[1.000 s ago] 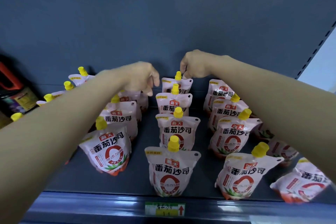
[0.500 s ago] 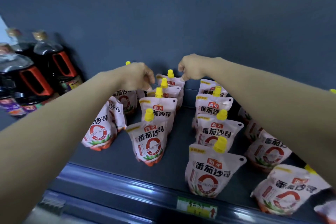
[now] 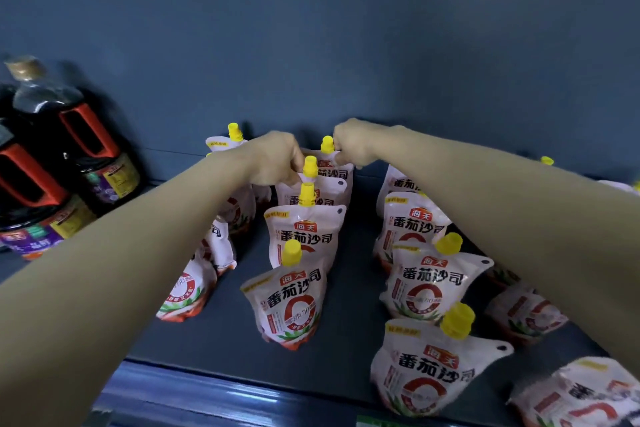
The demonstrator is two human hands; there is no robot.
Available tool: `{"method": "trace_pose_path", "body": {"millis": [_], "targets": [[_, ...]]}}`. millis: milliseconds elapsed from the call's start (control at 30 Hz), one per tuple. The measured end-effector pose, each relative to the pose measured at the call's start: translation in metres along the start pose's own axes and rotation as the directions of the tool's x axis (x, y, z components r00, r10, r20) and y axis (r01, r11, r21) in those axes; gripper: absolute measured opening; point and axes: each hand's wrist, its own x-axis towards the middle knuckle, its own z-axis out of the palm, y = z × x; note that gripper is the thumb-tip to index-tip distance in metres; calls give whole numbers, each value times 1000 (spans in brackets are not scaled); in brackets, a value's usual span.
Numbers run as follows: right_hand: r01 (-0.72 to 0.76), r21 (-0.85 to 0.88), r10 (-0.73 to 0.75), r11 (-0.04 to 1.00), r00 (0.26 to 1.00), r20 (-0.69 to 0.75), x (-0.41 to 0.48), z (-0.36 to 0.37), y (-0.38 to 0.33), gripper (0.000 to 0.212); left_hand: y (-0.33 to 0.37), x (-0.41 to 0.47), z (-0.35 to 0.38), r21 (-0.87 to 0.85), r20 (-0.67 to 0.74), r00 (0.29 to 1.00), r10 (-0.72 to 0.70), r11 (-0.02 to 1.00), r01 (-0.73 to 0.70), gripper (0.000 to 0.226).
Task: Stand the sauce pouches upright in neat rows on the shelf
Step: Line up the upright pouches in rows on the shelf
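White sauce pouches [image 3: 304, 239] are capped yellow and ringed red; dark bottles [image 3: 52, 121] are fitted with red handles.

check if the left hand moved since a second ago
Yes. The left hand went right toward the middle row: earlier a gap lay between it and the second cap from the back; now its fingers are up against that cap.

We read the brand 海天 in a red box, with 番茄沙司 in large black characters beneath it, on the near middle pouch [image 3: 287, 305], the pouch behind it [image 3: 304, 236] and the nearest right pouch [image 3: 429, 371]. The far pouch [image 3: 341, 172] shows us only 沙司. The purple labels on the dark bottles [image 3: 104, 177] at the left and the green shelf-edge tag [image 3: 374, 422] are too blurred for us to read.
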Motion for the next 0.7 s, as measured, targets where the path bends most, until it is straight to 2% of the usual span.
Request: {"method": "trace_pose_path", "body": {"millis": [100, 267, 500, 700], "targets": [[-11, -35, 8, 999, 997, -82, 3, 0, -1, 40, -3, 3, 0, 10, -33, 999, 35, 999, -34, 14], [22, -27, -25, 999, 993, -115, 5, 1, -2, 42, -4, 4, -1, -10, -71, 996, 53, 998, -54, 9], [0, 59, 1, 998, 1000, -24, -3, 1, 3, 38, -1, 3, 2, -32, -89, 994, 62, 997, -65, 9], [-3, 95, 2, 995, 1000, 7, -19, -5, 4, 19, 2, -1, 3, -61, -93, 994, 62, 996, -68, 9]]}}
